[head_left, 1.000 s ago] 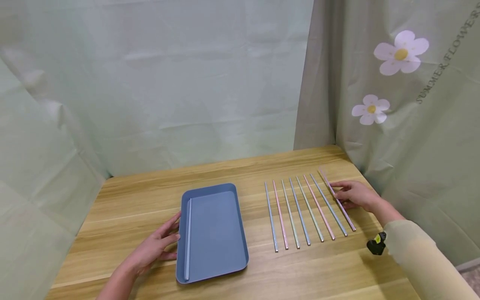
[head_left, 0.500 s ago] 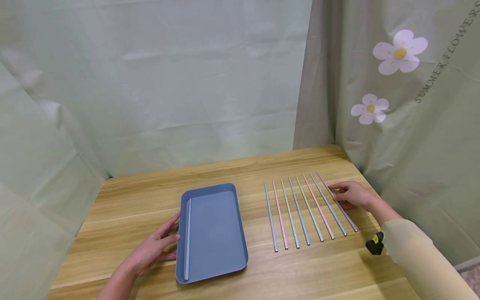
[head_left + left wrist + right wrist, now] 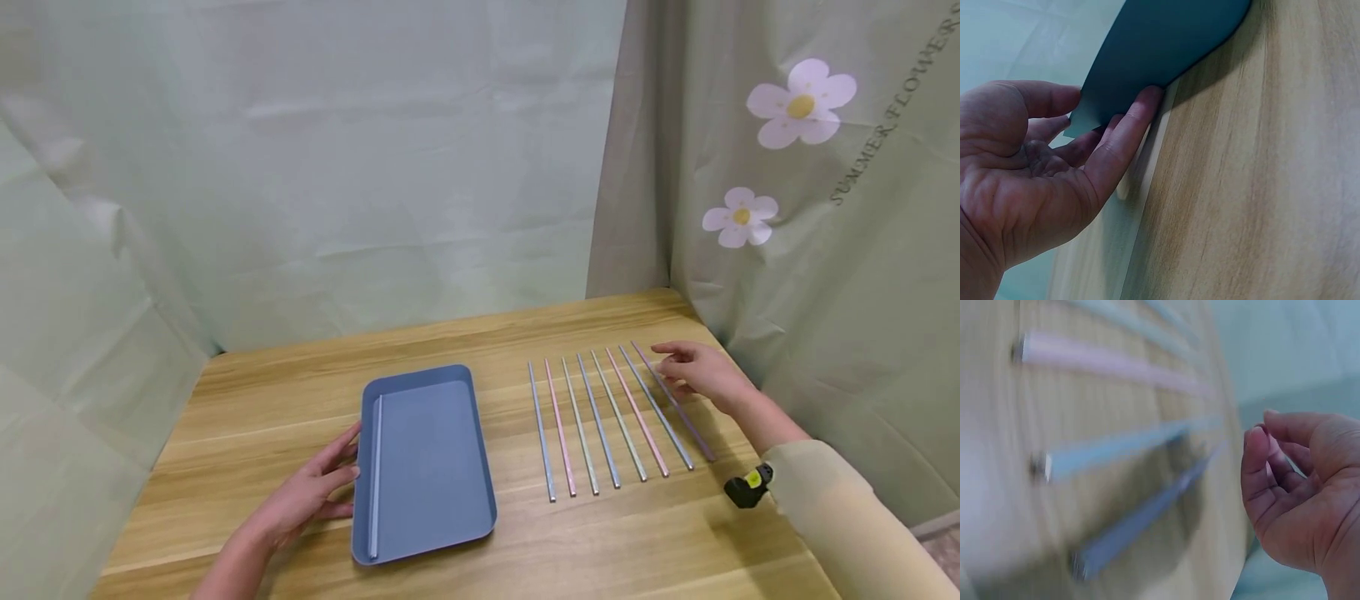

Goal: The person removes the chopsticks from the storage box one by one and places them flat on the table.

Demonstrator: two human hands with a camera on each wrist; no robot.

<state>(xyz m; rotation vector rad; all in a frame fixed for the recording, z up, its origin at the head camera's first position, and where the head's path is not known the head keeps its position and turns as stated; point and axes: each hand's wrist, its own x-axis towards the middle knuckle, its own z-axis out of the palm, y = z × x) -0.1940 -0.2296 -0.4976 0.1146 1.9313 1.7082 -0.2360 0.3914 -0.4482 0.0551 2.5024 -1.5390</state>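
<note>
A blue-grey rectangular tray (image 3: 435, 467) lies on the table, left of a row of chopsticks. My left hand (image 3: 303, 500) rests against its left side; in the left wrist view, fingertips touch the rim and outer wall of the tray (image 3: 1154, 50). A pale chopstick (image 3: 377, 475), or a tight pair, lies inside along the left wall. At the row's right end lies a purple chopstick (image 3: 693, 432), with a blue chopstick (image 3: 660, 412) beside it. My right hand (image 3: 701, 375) hovers over the purple one's upper part, fingers loosely bent and holding nothing, as the right wrist view confirms.
Further left in the row, several blue, pink and greenish chopsticks lie side by side, among them a pink chopstick (image 3: 637, 412) and a blue chopstick (image 3: 542, 433). Pale curtains surround the wooden table (image 3: 300, 375); a flowered curtain (image 3: 825, 292) hangs close by its right edge.
My right hand has laid the purple chopstick down at the row's right end, let go and lifted slightly away toward the back. The left hand and tray stay in place.
</note>
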